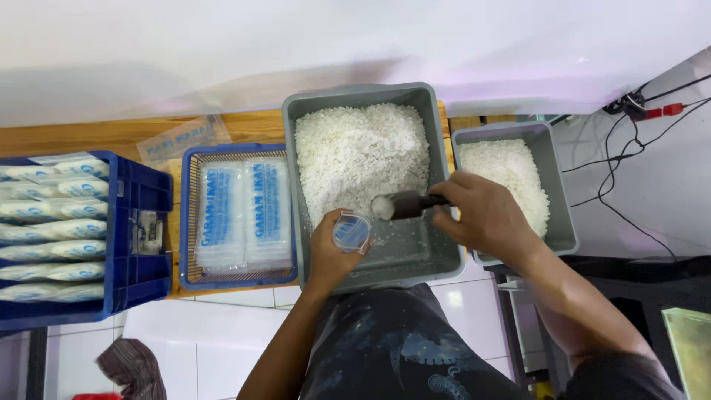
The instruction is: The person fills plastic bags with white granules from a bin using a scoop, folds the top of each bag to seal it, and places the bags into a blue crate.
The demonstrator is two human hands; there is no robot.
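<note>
My left hand [331, 255] holds a small clear plastic bag [351, 231] with blue print, its mouth held open over the near end of a grey tub [366, 94]. My right hand [485, 217] grips a dark scoop [404, 204] lying sideways, its mouth full of white coarse grains and pointed at the bag. The tub holds a heap of white coarse grains [363, 152] piled toward its far end; the near floor of the tub is nearly bare.
A second grey tub [563, 192] of white grains stands to the right. A blue basket [238, 278] with flat printed empty bags sits left of the main tub. A blue crate [137, 278] of filled bags stands far left. Cables lie at upper right.
</note>
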